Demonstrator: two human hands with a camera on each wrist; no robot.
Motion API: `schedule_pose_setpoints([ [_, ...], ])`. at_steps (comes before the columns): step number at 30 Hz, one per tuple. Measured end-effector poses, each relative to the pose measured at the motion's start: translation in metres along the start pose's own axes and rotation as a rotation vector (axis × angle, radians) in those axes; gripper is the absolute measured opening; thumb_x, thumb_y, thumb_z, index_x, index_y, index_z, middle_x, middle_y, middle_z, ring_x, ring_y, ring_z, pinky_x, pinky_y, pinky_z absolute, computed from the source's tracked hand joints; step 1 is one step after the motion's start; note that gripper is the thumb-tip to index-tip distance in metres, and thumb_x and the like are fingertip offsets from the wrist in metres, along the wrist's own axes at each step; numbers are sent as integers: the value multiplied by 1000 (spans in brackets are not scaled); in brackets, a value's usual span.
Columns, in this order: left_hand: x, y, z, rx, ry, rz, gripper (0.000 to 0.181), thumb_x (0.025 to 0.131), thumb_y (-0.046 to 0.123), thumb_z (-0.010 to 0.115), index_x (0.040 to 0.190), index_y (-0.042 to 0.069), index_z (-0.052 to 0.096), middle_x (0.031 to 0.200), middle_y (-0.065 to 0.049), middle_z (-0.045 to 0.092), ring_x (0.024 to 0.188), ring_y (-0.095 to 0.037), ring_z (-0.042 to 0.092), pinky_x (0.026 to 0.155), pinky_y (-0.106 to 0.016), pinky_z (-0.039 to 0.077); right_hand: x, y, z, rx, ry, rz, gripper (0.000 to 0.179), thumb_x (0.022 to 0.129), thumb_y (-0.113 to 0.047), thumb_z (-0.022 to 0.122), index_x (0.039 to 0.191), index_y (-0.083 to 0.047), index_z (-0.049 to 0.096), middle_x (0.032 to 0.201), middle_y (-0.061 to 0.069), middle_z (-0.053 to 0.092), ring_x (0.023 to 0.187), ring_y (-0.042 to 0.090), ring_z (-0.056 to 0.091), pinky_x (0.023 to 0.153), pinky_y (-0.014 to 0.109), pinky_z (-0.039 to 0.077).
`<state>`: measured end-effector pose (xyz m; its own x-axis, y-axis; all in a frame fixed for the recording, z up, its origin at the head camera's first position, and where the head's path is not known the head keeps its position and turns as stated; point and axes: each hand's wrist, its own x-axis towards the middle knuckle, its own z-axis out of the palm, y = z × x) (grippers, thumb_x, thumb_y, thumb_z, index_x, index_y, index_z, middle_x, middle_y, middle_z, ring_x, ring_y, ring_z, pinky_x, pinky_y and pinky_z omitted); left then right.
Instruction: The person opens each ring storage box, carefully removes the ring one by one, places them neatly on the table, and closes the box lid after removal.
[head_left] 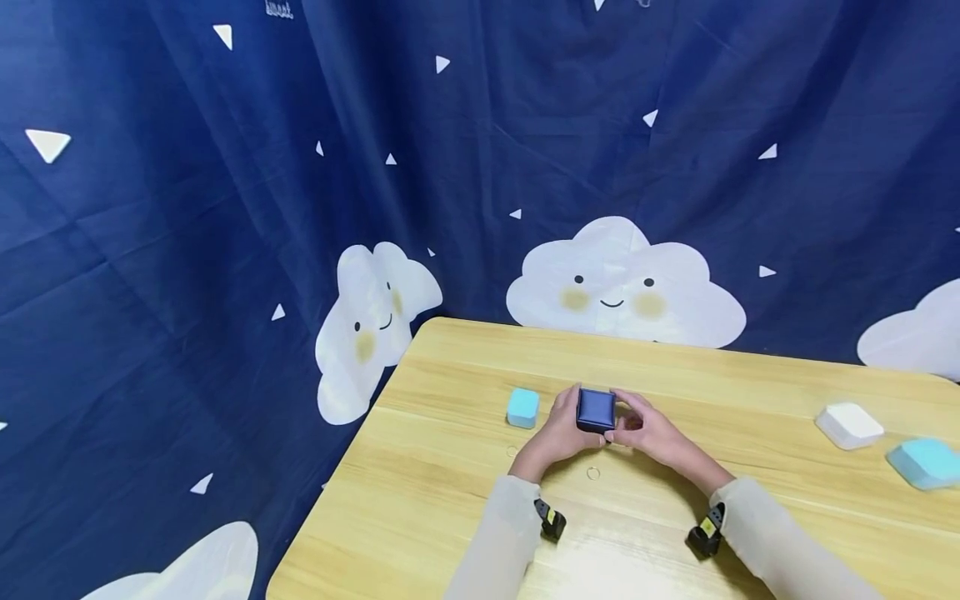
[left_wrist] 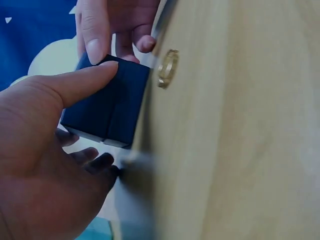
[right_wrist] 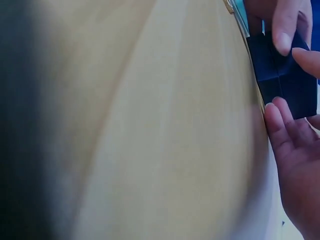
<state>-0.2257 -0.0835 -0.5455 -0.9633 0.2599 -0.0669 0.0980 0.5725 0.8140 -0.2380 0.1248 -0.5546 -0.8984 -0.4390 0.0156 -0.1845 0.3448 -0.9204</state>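
A small dark blue ring box (head_left: 597,408) is held between both hands over the table, its lid down and a seam running round its side (left_wrist: 107,107). My left hand (head_left: 558,435) grips it from the left, thumb along the near side and the other fingers around the far side. From the right, my right hand (head_left: 656,433) holds it by thumb and fingers, its fingertips (right_wrist: 274,106) at the box's lower part. A thin ring (head_left: 593,472) lies on the wood just in front of the hands, and a second ring (head_left: 512,451) lies left of my left wrist.
Left of the hands stands a light blue box (head_left: 522,407). A white box (head_left: 849,425) and another light blue box (head_left: 926,462) are at the right of the wooden table (head_left: 450,483). A dark blue curtain (head_left: 480,167) with clouds hangs behind.
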Motion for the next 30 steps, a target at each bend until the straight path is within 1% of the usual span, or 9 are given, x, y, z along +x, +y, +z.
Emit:
schedule_pose_setpoints([
  [3,-3,7,-3,52,9,-16,111,78,27,86,163,17,15,165,-9,22,148,-32,31,117,-48,33,0,-1,-1,-73,9,-26,87,88,-21,78,157,0,28,148,29,39,105,28,62,85,28,53],
  [6,-4,12,-6,95,16,-21,113,79,35,86,163,19,12,166,-7,19,149,-31,27,117,-49,34,-1,-1,-3,-105,12,-59,85,89,-20,77,156,1,29,149,30,37,110,36,62,89,32,53],
  [10,-4,18,-9,128,16,-10,110,82,37,84,163,20,12,166,-6,19,149,-29,27,116,-48,35,-4,-4,-8,-147,11,-134,83,88,-16,78,154,3,32,150,30,34,120,50,55,96,50,53],
  [13,-5,22,-10,168,10,-7,104,85,35,81,163,21,13,166,-6,20,149,-27,25,116,-48,36,-8,-5,-12,-252,17,-191,82,87,-20,79,152,5,35,151,32,32,131,56,43,103,66,42],
  [16,-5,27,-12,239,7,-4,100,88,39,77,163,23,13,166,-6,19,151,-26,19,117,-48,35,-13,-6,-15,-384,40,-219,81,87,-27,79,150,5,39,152,33,32,136,58,34,104,74,33],
  [19,-4,35,-12,305,5,10,97,89,44,74,163,27,13,167,-7,18,154,-28,14,120,-51,30,-20,-7,-21,-460,58,-215,78,89,-33,77,149,3,42,154,33,30,137,58,30,102,77,31],
  [21,-2,42,-12,353,0,24,97,90,48,72,163,28,11,168,-7,16,155,-30,12,121,-52,25,-25,-8,-26,-482,65,-204,76,91,-36,75,149,2,43,155,32,29,137,58,30,101,78,31],
  [25,1,56,-10,479,-5,67,96,91,57,67,163,24,13,168,-9,16,154,-31,15,124,-50,19,-33,-8,-35,-541,63,-178,74,94,-42,70,150,-1,44,157,29,28,138,57,29,99,78,33],
  [30,8,72,-3,632,-7,111,94,92,64,60,163,21,16,167,-8,18,154,-30,18,125,-48,17,-43,-4,-47,-596,78,-150,74,95,-45,67,151,-2,43,158,27,27,139,56,28,98,78,32],
])
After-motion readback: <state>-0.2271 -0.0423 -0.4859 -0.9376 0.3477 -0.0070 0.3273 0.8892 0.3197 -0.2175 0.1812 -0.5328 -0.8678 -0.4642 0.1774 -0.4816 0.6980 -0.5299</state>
